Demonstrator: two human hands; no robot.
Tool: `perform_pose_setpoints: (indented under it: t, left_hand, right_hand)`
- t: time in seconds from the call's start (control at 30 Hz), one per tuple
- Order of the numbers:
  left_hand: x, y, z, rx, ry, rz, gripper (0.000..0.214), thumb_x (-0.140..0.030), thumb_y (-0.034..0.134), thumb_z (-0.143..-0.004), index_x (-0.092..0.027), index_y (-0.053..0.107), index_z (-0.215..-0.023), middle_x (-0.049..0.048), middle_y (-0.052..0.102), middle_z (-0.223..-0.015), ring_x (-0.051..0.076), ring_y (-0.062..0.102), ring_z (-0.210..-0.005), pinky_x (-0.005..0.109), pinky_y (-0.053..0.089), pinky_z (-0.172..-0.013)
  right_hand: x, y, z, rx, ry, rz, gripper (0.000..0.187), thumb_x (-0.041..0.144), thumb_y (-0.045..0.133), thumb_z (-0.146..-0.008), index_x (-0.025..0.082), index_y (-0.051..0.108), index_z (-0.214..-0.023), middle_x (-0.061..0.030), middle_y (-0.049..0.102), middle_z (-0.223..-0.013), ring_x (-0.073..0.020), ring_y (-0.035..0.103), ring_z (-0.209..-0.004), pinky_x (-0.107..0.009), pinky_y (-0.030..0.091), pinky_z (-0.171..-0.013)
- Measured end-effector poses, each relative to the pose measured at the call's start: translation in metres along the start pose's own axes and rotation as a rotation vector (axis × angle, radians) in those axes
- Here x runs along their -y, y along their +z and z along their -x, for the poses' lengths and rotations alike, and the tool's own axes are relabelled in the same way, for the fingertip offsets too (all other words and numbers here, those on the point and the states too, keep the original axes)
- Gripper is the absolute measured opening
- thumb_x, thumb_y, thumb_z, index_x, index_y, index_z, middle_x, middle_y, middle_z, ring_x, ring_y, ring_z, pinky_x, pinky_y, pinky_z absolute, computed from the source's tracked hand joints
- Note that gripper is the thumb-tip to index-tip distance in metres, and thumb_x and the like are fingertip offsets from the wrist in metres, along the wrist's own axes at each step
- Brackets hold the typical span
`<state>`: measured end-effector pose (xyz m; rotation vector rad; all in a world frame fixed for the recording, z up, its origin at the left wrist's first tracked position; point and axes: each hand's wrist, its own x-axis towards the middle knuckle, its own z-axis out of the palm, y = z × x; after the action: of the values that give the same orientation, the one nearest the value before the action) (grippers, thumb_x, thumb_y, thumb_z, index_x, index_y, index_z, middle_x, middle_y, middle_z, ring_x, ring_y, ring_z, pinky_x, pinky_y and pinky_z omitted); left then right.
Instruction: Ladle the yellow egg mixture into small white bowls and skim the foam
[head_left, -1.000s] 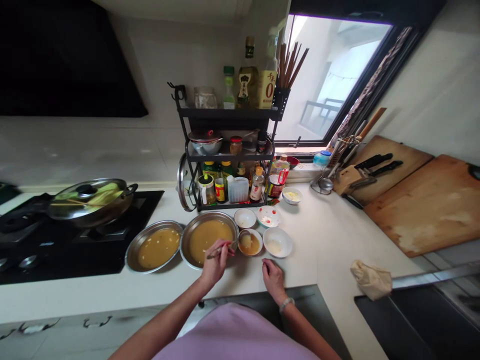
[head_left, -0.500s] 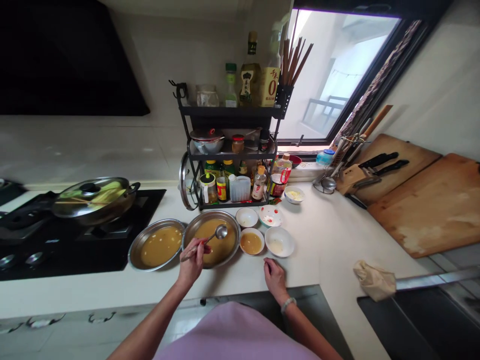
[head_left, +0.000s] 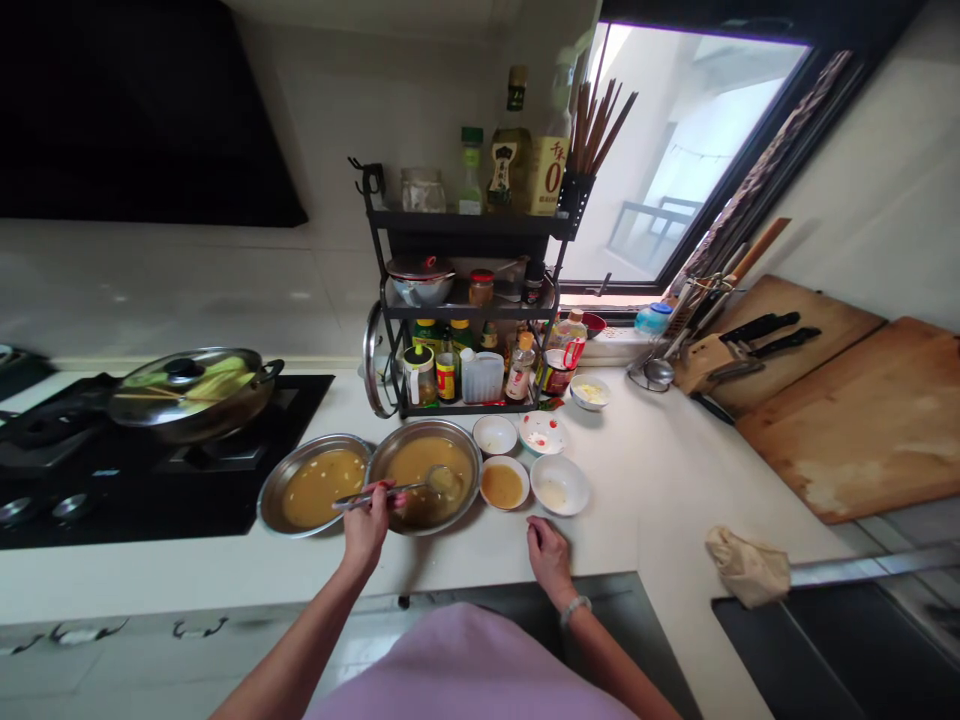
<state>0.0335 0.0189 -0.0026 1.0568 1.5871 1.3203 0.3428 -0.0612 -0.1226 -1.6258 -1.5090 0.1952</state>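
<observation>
My left hand (head_left: pixel 368 520) grips the handle of a metal spoon (head_left: pixel 414 487). The spoon's bowl is dipped in brownish-yellow liquid inside a round steel basin (head_left: pixel 471 452). A second steel basin (head_left: pixel 271 500) of similar liquid with pale bits stands against it on the left. My right hand (head_left: pixel 550 552) rests at the counter's front edge, fingers curled in, with nothing visible in it. Just beyond it are a white bowl (head_left: pixel 576 487) with a little pale residue and a small bowl of orange-brown liquid (head_left: pixel 504 484).
A lidded pan (head_left: pixel 191 395) sits on the black stove. Behind the basins stands a black rack (head_left: pixel 465 222) with bottles and jars. A white bowl (head_left: pixel 494 435), a red-spotted bowl (head_left: pixel 542 434), a knife block (head_left: pixel 709 362) and cutting boards (head_left: pixel 862 420) are further back and right.
The spoon has gone from above the basin down into its liquid. My left hand has shifted slightly left, and the handle lies flatter. My right hand stays in place.
</observation>
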Motion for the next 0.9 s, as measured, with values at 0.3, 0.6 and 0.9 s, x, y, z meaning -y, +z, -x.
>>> perform_pose_setpoints:
  t: [0.3, 0.6, 0.9]
  left_hand:
    - [-0.008, 0.003, 0.0, -0.025, -0.075, 0.225, 0.02, -0.028, 0.054, -0.082, -0.012, 0.063, -0.088, 0.008, 0.072, -0.065, 0.024, 0.073, -0.065, 0.036, 0.06, -0.068]
    - [-0.039, 0.026, 0.017, 0.032, -0.077, 0.317, 0.027, -0.035, 0.059, -0.08, -0.01, 0.063, -0.086, 0.0099, 0.073, -0.074, 0.021, 0.072, -0.065, 0.036, 0.059, -0.07]
    - [-0.034, 0.066, 0.036, 0.32, 0.231, 0.09, 0.033, -0.041, 0.046, -0.089, -0.013, 0.063, -0.089, 0.0079, 0.069, -0.066, 0.02, 0.069, -0.058, 0.033, 0.058, -0.06]
  right_hand:
    - [-0.001, 0.001, 0.0, -0.003, 0.003, -0.007, 0.027, 0.024, 0.042, -0.088, 0.017, 0.068, -0.091, -0.0095, 0.072, -0.079, -0.0212, 0.068, -0.07, -0.031, 0.054, -0.069]
    - [-0.001, 0.001, 0.0, -0.001, -0.006, -0.013, 0.026, 0.023, 0.043, -0.088, 0.017, 0.068, -0.091, -0.0094, 0.072, -0.079, -0.0213, 0.069, -0.07, -0.03, 0.053, -0.068]
    - [-0.001, 0.001, 0.0, -0.013, -0.011, -0.012, 0.027, 0.023, 0.042, -0.089, 0.017, 0.068, -0.091, -0.0094, 0.072, -0.079, -0.0214, 0.069, -0.07, -0.03, 0.054, -0.068]
